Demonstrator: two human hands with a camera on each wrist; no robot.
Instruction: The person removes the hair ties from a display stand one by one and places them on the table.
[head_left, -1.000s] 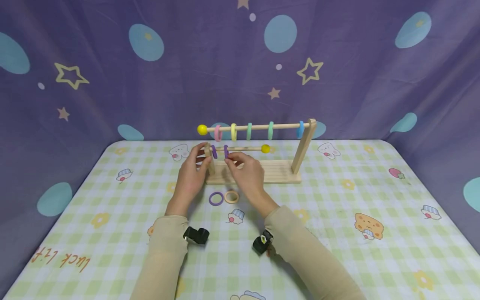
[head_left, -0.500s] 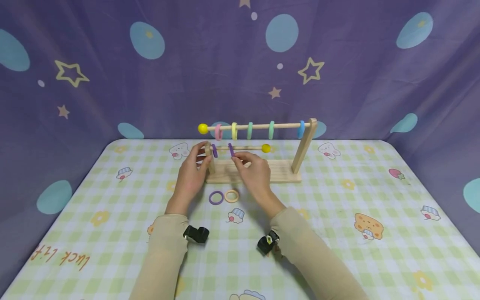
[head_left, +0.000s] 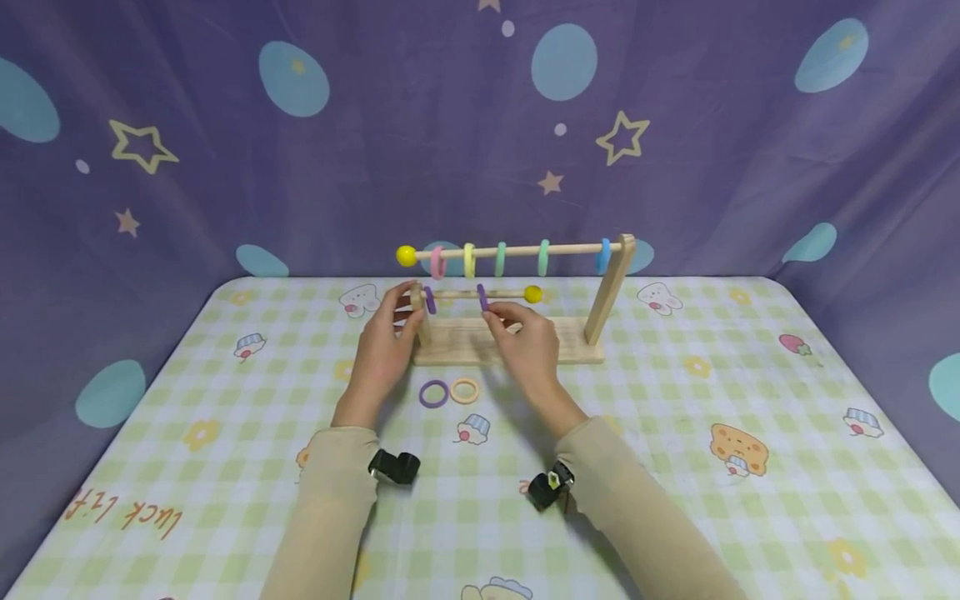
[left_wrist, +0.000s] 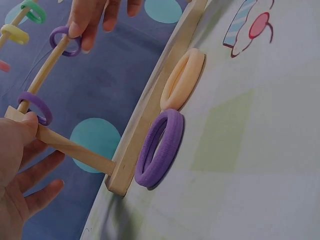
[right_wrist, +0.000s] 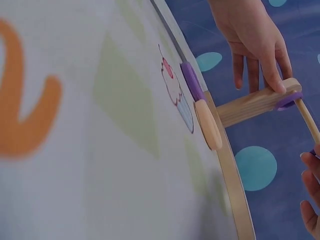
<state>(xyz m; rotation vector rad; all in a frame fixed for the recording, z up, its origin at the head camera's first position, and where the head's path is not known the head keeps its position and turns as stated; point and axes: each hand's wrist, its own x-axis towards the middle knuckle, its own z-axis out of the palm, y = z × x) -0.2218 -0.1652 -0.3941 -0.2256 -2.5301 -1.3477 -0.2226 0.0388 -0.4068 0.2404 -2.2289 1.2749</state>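
Your right hand [head_left: 531,346] is pinching a purple ring [head_left: 482,297] between thumb and fingers; the ring is encircling the lower rod [head_left: 456,294], between the short post [head_left: 423,330] and the yellow end ball [head_left: 533,294]. Your left hand [head_left: 382,350] is gripping the short post near its top, thumb on one side, fingers on the other. A second purple ring [head_left: 430,301] is hanging on the lower rod just beside the post. Above, the upper rod [head_left: 573,249] is carrying a pink ring [head_left: 435,265], a yellow ring [head_left: 469,261], two green rings [head_left: 500,259] and a blue ring [head_left: 603,256], spaced apart. A third purple ring [left_wrist: 170,145] and a pale orange ring [left_wrist: 192,82] are lying side by side on the tabletop [head_left: 637,517], in front of the wooden base [head_left: 570,342].
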